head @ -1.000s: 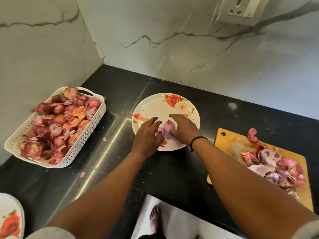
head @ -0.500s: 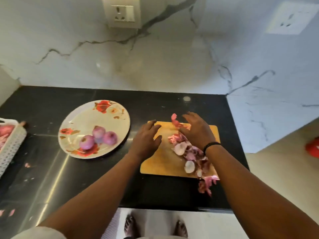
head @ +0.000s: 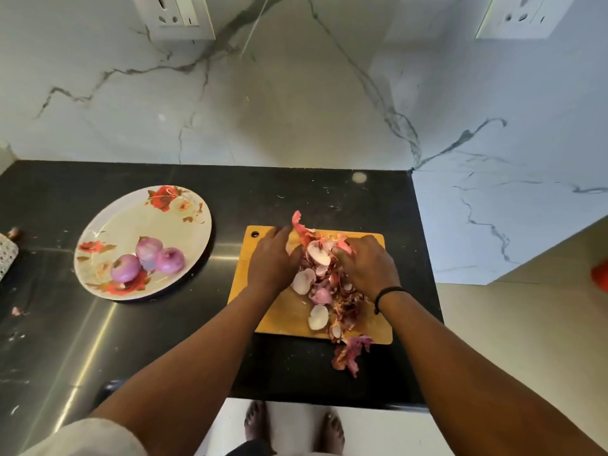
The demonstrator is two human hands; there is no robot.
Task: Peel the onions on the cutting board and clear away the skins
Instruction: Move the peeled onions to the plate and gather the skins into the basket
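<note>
A wooden cutting board (head: 279,320) lies on the black counter and carries a heap of pink and white onion skins (head: 320,286). My left hand (head: 271,258) presses against the heap's left side with its fingers fairly straight. My right hand (head: 365,264) comes in from the right, and its fingers curl into the skins at the far end of the heap. Some skins (head: 348,357) spill over the board's near edge onto the counter. Three peeled onions (head: 148,260) sit on a white flowered plate (head: 148,212) to the left.
The corner of a white basket (head: 6,255) shows at the far left, with small skin scraps (head: 16,311) on the counter near it. A marble wall ends the counter just right of the board. The counter's front edge runs below the board, above my bare feet.
Both hands have left the plate, where three peeled onions now sit. They have crossed to the board and closed in on the skin heap from either side. The view has swung right.
</note>
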